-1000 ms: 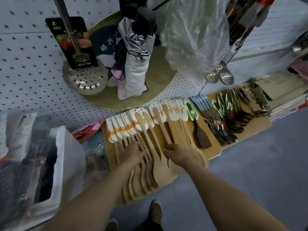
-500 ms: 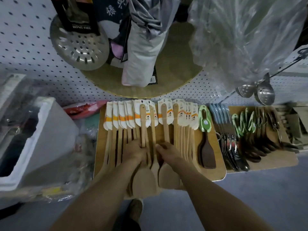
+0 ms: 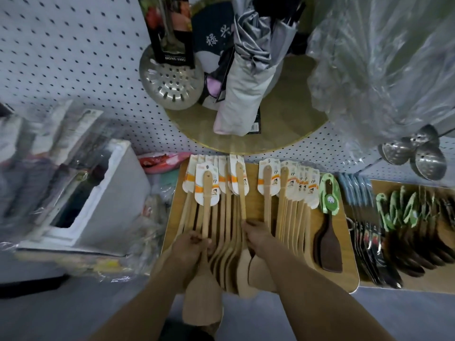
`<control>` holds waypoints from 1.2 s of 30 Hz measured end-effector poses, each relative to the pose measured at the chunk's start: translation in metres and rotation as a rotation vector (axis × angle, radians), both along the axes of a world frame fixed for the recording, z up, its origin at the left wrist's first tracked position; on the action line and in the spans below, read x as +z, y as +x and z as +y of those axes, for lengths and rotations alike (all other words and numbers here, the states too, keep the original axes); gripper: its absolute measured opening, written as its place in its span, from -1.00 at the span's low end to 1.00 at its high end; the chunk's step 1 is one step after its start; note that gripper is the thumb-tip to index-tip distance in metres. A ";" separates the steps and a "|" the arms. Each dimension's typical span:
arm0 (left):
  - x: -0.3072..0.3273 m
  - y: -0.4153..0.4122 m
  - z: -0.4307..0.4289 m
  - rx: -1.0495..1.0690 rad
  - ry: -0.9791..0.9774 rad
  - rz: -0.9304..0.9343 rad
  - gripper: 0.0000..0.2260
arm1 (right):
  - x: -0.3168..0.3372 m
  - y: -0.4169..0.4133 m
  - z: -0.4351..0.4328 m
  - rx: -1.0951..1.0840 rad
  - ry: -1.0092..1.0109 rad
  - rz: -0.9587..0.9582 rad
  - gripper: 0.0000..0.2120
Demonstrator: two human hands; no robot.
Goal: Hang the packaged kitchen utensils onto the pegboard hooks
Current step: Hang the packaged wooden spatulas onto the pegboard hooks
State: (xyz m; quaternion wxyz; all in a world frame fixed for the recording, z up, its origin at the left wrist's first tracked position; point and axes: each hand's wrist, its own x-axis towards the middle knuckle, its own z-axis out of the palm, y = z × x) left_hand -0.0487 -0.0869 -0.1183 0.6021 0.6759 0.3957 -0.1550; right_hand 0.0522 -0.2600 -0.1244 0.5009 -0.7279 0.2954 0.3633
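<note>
a wooden spatula (image 3: 206, 215) on its white card sits a little forward of the row of spatulas (image 3: 293, 193) hanging low on the pegboard (image 3: 61, 57). the left hand (image 3: 193, 244) is curled round its handle, likely to steer the card's hole into place. the right hand (image 3: 256, 238) grips a neighbouring spatula (image 3: 242, 205) by the handle, seemingly parting the row to make room. a dark spatula (image 3: 328, 247) hangs just beside the row.

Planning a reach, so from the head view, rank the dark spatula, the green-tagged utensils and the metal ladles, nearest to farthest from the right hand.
1. Dark spatula, just right of the right hand.
2. Green-tagged utensils, farther right.
3. Metal ladles, hanging at upper right.
</note>
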 end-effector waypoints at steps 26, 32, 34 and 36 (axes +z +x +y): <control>0.080 -0.075 -0.018 -0.198 -0.165 -0.205 -0.79 | 0.101 -0.121 -0.046 -0.516 0.200 -0.174 -0.86; 0.125 -0.072 -0.089 -0.291 -0.184 -0.338 -0.88 | 0.162 -0.159 -0.119 -0.624 0.173 -0.357 -0.95; 0.131 -0.066 -0.119 -0.358 -0.177 -0.355 -0.86 | 0.178 -0.168 -0.151 -0.651 0.174 -0.417 -0.93; 0.139 -0.063 -0.158 -0.431 -0.195 -0.380 -0.94 | 0.192 -0.179 -0.186 -0.701 0.178 -0.495 -0.91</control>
